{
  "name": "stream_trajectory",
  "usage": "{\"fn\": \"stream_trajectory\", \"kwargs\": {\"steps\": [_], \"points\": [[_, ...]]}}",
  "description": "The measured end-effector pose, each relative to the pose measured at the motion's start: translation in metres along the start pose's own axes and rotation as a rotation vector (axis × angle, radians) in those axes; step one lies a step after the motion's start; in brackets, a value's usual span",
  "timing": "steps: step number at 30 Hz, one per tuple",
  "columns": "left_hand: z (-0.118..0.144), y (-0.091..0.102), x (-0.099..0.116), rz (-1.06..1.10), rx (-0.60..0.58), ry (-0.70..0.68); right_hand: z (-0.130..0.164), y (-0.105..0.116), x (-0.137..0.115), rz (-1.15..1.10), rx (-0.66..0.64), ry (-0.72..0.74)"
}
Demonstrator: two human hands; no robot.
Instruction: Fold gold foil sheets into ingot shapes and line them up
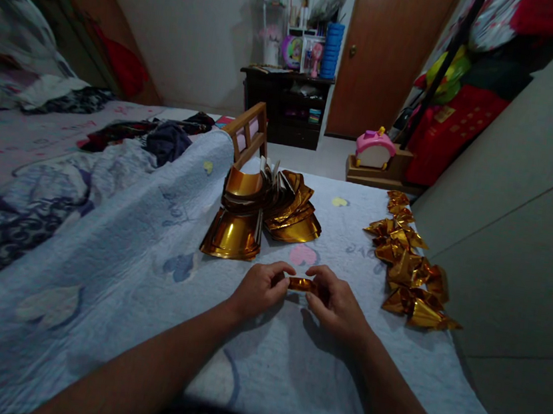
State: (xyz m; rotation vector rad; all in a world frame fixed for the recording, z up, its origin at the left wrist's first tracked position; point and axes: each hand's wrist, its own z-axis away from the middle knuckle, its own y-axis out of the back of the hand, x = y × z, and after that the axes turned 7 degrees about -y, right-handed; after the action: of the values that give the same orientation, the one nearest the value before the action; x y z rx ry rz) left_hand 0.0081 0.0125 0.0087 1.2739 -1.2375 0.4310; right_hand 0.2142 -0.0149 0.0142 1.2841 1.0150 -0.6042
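Note:
My left hand (260, 288) and my right hand (335, 303) meet over the pale blue quilt (113, 261), each pinching one end of a small folded piece of gold paper (301, 283). Just beyond my hands lies a stack of flat gold paper sheets (233, 235), with more curled gold sheets (292, 207) fanned out behind it. To the right of my right hand, a row of several folded gold paper pieces (408, 263) runs along the quilt's edge.
A wooden chair back (248, 130) pokes up past the gold stack. Crumpled clothes (164, 136) lie on the bed at left. A grey cabinet wall (522, 217) borders the right side. A dark shelf unit (289, 104), a door (386, 52) and a pink toy (373, 148) stand farther off.

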Motion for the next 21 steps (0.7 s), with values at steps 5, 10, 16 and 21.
{"fn": "stream_trajectory", "kwargs": {"steps": [5,10,16,21], "points": [[-0.001,0.005,-0.003,0.450,-0.022,0.130,-0.003,0.004,0.004,-0.314,-0.141,-0.080],[-0.005,0.005,-0.002,0.666,-0.033,0.265,-0.006,0.006,0.011,-0.575,-0.245,-0.190],[-0.006,0.003,-0.005,0.805,-0.083,0.262,-0.005,0.005,0.012,-0.771,-0.251,-0.272],[-0.004,0.002,-0.014,0.942,-0.175,0.295,-0.005,0.004,0.011,-0.882,-0.249,-0.311]]}}
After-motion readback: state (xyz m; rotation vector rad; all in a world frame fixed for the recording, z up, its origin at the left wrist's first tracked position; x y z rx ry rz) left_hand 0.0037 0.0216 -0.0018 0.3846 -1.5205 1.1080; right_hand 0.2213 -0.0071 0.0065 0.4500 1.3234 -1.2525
